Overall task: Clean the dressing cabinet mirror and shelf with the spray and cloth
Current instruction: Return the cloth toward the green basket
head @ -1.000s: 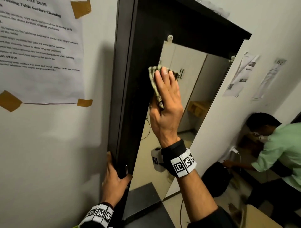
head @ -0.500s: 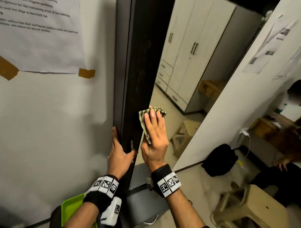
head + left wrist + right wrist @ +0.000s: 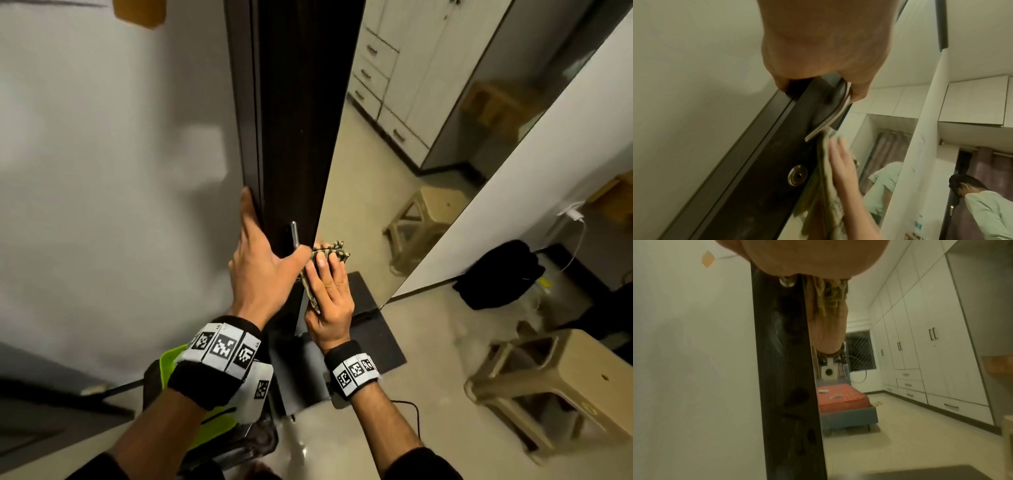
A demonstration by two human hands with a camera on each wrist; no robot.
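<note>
The tall mirror (image 3: 394,164) is set in a dark cabinet door (image 3: 298,120) seen nearly edge-on. My left hand (image 3: 263,260) grips the door's outer edge, fingers round the back and thumb across the front by the metal handle (image 3: 294,234). My right hand (image 3: 330,277) presses a green checked cloth (image 3: 337,247) flat against the glass with straight fingers, low at the mirror's left edge, right beside my left thumb. The left wrist view shows the handle (image 3: 830,120), a keyhole (image 3: 796,175) and the cloth (image 3: 828,194) hanging under my right fingers. No spray bottle is in view.
A dark shelf (image 3: 380,346) juts out below my hands. A green tray (image 3: 169,361) lies low at the left. A beige stool (image 3: 555,383) and a black bag (image 3: 496,274) sit on the floor to the right. Another person (image 3: 986,209) bends nearby.
My right hand has slid the cloth down the mirror's left edge from high up to level with my left hand. My left hand stays gripping the door edge.
</note>
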